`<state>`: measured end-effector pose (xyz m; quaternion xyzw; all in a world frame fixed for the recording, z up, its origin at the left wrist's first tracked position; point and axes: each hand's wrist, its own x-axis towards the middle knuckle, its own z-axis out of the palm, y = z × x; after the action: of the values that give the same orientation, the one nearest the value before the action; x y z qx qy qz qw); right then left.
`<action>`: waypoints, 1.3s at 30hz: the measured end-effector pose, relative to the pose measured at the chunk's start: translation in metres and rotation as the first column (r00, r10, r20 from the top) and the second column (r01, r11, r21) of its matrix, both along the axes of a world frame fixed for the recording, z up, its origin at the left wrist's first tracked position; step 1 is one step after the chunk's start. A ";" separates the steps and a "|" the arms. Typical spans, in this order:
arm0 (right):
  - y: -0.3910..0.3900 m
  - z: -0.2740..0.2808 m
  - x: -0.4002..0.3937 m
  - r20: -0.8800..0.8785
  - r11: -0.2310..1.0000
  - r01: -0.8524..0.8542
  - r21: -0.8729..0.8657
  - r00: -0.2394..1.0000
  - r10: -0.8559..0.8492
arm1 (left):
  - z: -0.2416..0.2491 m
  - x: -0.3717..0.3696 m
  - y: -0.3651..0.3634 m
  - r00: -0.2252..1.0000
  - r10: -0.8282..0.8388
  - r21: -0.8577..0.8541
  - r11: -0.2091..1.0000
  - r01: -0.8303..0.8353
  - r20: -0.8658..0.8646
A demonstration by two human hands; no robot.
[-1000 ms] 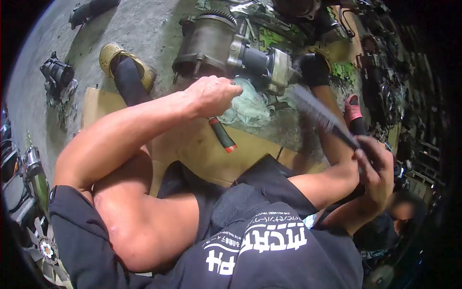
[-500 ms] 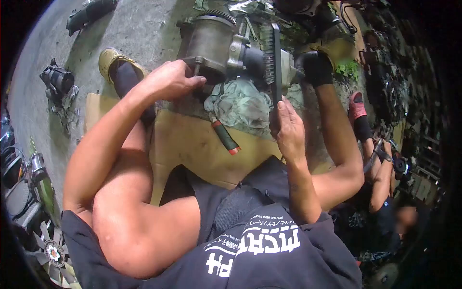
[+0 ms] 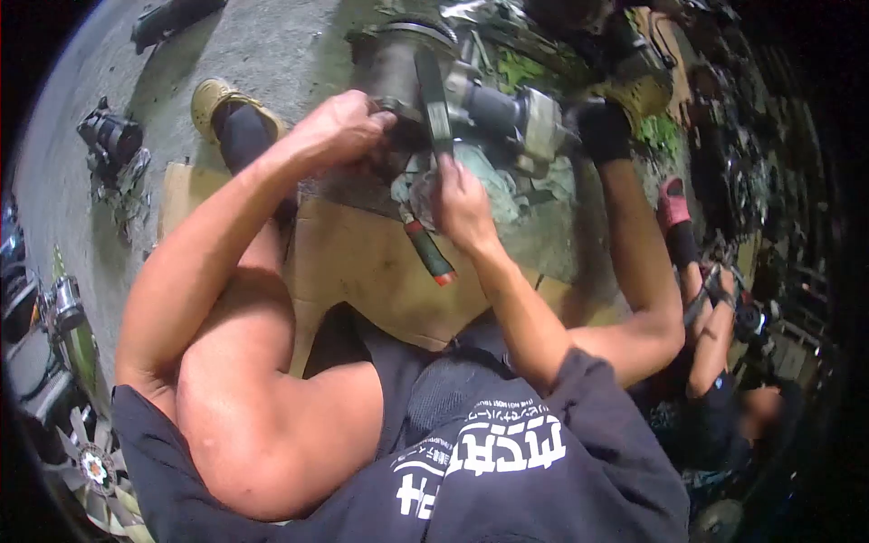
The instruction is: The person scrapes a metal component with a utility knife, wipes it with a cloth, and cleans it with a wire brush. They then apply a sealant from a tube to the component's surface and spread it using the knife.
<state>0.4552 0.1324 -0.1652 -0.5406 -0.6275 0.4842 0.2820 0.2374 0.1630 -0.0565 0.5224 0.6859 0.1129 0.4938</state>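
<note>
My left hand (image 3: 339, 134) is closed at the lower edge of a cylindrical metal housing (image 3: 391, 74), which has a toothed ring at its far end. The fingertips are partly hidden, but they seem to grip the housing's rim. In my right hand (image 3: 464, 206) is a wire brush (image 3: 434, 100) with a long dark back, held upright in front of the housing. Its bristles are blurred or turned away. A crumpled pale rag (image 3: 498, 185) lies under the housing and behind my right hand. Nearby on the cardboard is a dark green handle with red ends (image 3: 427, 253).
Cardboard (image 3: 362, 262) covers the floor between my legs. A dark motor-like part (image 3: 109, 136) lies at left, above a fan (image 3: 92, 466). At right, another person's arms (image 3: 715, 335) are at work near piled metal parts.
My right hand has swung left and forward with the wire brush, from right of the housing to across its front. My left hand stays at the housing, which appears shifted slightly right.
</note>
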 end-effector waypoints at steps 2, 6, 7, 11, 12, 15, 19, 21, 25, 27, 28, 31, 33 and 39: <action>0.028 0.044 -0.011 -0.192 0.947 0.091 -0.307 0.969 -0.155 | 0.001 0.000 0.004 0.990 -0.029 -0.018 0.999 0.027 -0.141; 0.023 0.096 0.015 -0.423 0.877 0.075 -0.474 0.854 -0.301 | -0.008 -0.002 -0.001 0.984 -0.053 0.052 0.997 0.063 -0.171; 0.011 0.093 0.022 -0.384 0.921 0.104 -0.374 0.887 -0.257 | -0.011 -0.001 -0.003 0.990 -0.033 0.088 0.995 0.045 -0.134; -0.013 -0.012 0.013 -0.089 0.998 0.042 -0.052 0.995 -0.047 | -0.015 -0.006 0.004 0.993 0.001 0.113 0.994 0.012 -0.115; 0.001 0.003 0.011 -0.086 0.997 0.051 -0.064 0.995 -0.056 | -0.014 -0.002 -0.001 0.997 0.052 0.046 0.998 -0.049 -0.051; 0.055 0.071 -0.003 -0.180 0.910 0.003 -0.415 0.980 -0.085 | -0.006 -0.004 -0.003 0.993 -0.010 0.116 0.993 0.024 -0.121; 0.053 0.096 0.014 -0.122 0.970 0.054 -0.235 0.989 -0.085 | -0.002 0.002 -0.001 0.984 -0.037 0.092 0.994 0.054 -0.175; 0.023 0.094 0.028 -0.014 0.994 0.105 -0.027 0.994 -0.105 | -0.011 -0.002 -0.003 0.986 -0.052 0.077 0.995 0.065 -0.157; -0.038 0.077 0.052 0.206 0.996 -0.005 0.087 0.978 -0.013 | -0.014 0.001 -0.002 0.984 0.029 0.165 0.986 0.001 -0.177; -0.050 0.087 0.049 0.060 0.993 0.084 0.088 0.994 -0.090 | -0.022 -0.001 0.002 0.987 0.032 0.105 0.994 -0.016 -0.155; -0.048 0.082 0.047 0.059 0.993 0.069 0.092 0.995 -0.075 | -0.025 -0.002 0.004 0.990 0.027 0.051 0.999 -0.020 -0.135; -0.036 0.060 0.041 0.224 0.919 -0.150 0.364 0.972 0.070 | -0.020 0.004 -0.005 0.987 0.154 -0.025 0.988 -0.153 0.049; -0.017 0.048 0.025 0.422 0.937 -0.256 0.238 0.896 0.137 | -0.033 -0.001 -0.002 0.981 0.135 -0.077 0.989 -0.125 0.140; 0.036 0.062 -0.011 0.475 0.926 -0.263 0.270 0.873 0.110 | -0.033 0.003 -0.003 0.992 0.086 -0.053 0.995 -0.082 0.094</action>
<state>0.4440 0.1684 -0.1031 -0.5199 -0.7966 0.2603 0.1653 0.2400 0.1605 -0.0894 0.4748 0.6854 0.1417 0.5336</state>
